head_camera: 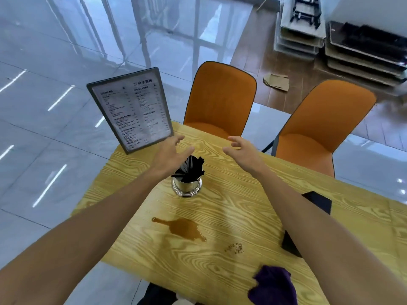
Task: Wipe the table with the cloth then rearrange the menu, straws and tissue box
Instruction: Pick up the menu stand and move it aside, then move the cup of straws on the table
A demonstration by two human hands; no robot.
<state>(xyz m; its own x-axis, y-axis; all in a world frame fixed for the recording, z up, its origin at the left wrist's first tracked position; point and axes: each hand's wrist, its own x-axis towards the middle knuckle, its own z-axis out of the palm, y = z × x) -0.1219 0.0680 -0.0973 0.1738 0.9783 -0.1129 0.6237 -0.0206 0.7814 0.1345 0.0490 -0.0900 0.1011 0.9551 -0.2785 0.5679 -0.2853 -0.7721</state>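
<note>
My left hand [170, 151] and right hand [242, 150] hover mid-frame, fingers spread, holding nothing. Framed grey menu [131, 111] stands upper left; black straws in a shiny metal cup [187, 175] centre; crumpled purple cloth [273, 285] lies bottom right.

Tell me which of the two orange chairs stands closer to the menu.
The left orange chair: it stands just right of the standing menu at the table's far edge. The other orange chair is further right.
</note>
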